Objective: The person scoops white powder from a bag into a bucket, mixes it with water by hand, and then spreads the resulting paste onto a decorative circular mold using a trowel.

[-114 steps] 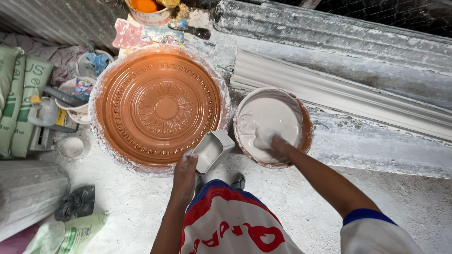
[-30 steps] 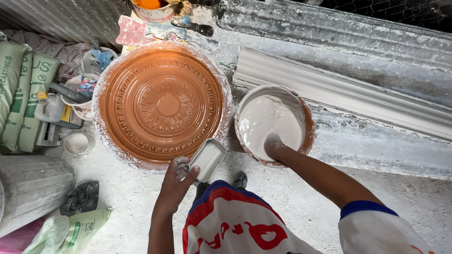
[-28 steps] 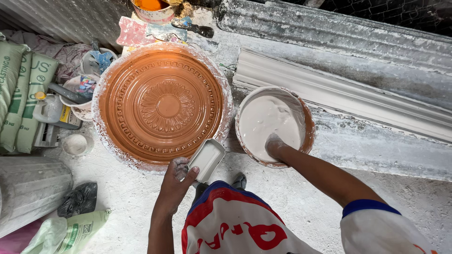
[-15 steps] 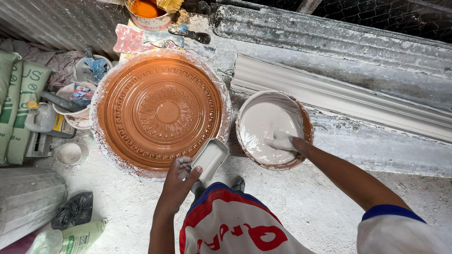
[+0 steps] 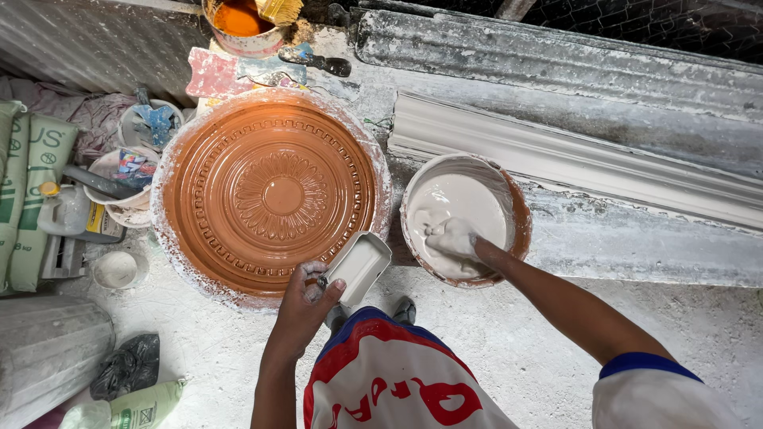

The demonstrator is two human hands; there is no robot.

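Note:
A large round orange mould (image 5: 270, 195) with a flower pattern lies on the white-dusted floor. My left hand (image 5: 308, 298) holds a small white rectangular tub (image 5: 359, 266) at the mould's near edge. To the right stands an orange bowl (image 5: 518, 208) full of white plaster mix. My right hand (image 5: 453, 237), coated in white, is sunk in the mix at the bowl's middle.
A long white moulded cornice (image 5: 572, 163) lies behind the bowl. At the left are sacks (image 5: 32, 183), small bowls and cups (image 5: 119, 171). A bucket of orange liquid with a brush (image 5: 242, 20) stands at the back. A dark bag (image 5: 123, 365) lies near left.
My right hand has shifted within the plaster bowl, from its near edge toward the middle. The left hand has tilted the small tub from the floor up to the mould's edge.

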